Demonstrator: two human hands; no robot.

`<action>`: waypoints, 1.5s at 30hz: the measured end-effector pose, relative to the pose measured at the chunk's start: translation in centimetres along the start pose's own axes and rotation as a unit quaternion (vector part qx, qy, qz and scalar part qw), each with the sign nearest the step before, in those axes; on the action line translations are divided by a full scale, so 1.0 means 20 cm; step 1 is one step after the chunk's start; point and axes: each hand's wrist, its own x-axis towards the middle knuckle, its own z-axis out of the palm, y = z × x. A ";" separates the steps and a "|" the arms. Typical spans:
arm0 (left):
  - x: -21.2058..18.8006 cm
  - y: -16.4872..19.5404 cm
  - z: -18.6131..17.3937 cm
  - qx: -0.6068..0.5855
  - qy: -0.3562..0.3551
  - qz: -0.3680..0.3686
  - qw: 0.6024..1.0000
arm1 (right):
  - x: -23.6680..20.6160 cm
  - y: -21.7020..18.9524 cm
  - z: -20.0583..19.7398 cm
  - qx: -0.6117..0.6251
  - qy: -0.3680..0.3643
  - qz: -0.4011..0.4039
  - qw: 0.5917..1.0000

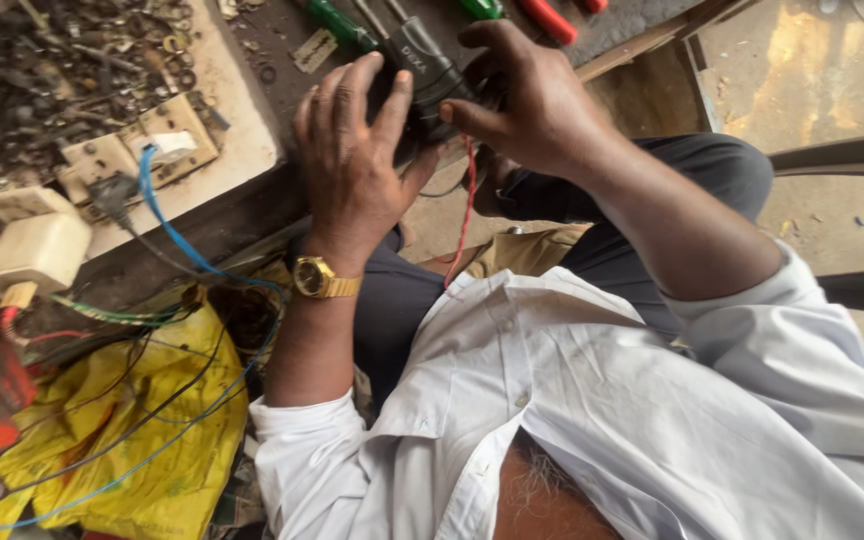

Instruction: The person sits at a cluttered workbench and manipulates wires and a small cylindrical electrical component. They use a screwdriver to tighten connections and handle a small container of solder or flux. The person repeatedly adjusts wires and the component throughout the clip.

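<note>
My left hand (352, 160), with a gold wristwatch (320, 278) on the wrist, wraps over a small black device (430, 72) at the edge of a workbench. From the other side my right hand (532, 95) grips the same device, thumb and fingers pinched on it. A thin red wire (464, 215) hangs from under the device down toward my lap. Most of the device is hidden by my fingers.
A heap of dark screws, washers and metal bits (62, 70) lies at the bench's back left beside a beige switch plate (137, 150). A white adapter (37, 245) and blue cable (167, 225) sit left. Screwdrivers (342, 22) lie behind. Yellow cloth (152, 430) is below left.
</note>
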 end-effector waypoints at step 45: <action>0.11 -0.13 0.09 0.037 0.003 -0.066 0.997 | -0.07 -0.12 0.11 -0.320 0.081 -0.131 0.935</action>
